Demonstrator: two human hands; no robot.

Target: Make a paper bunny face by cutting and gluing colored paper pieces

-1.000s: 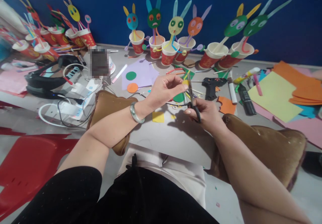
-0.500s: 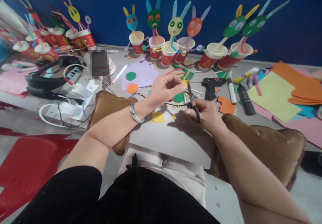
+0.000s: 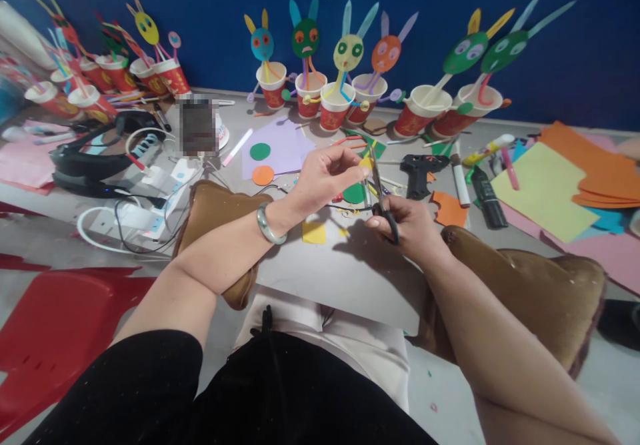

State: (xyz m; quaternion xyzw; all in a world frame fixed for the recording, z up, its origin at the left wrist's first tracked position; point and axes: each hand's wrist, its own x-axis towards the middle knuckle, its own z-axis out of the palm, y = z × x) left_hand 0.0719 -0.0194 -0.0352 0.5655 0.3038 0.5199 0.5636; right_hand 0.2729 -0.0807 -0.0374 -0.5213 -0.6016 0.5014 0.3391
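Left hand (image 3: pixel 326 177) pinches paper (image 3: pixel 367 163) while right hand (image 3: pixel 411 227) curls fingers round scissors (image 3: pixel 379 188), best angled clear of the pinch.

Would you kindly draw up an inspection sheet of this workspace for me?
Surface: grey tabletop, a yellow paper square lying on it.
Job's things: small yellow paper piece; black-handled metal scissors, blades beside it.
Clutter: black plastic glue gun, stacked orange paper sheets.
Hands: left hand pinches the paper piece; right hand holds the scissors.
Cables: white cable and thin black cable, looped beside a white plastic power strip.
Surroundings: dark blue wall behind, red plastic chair at left.
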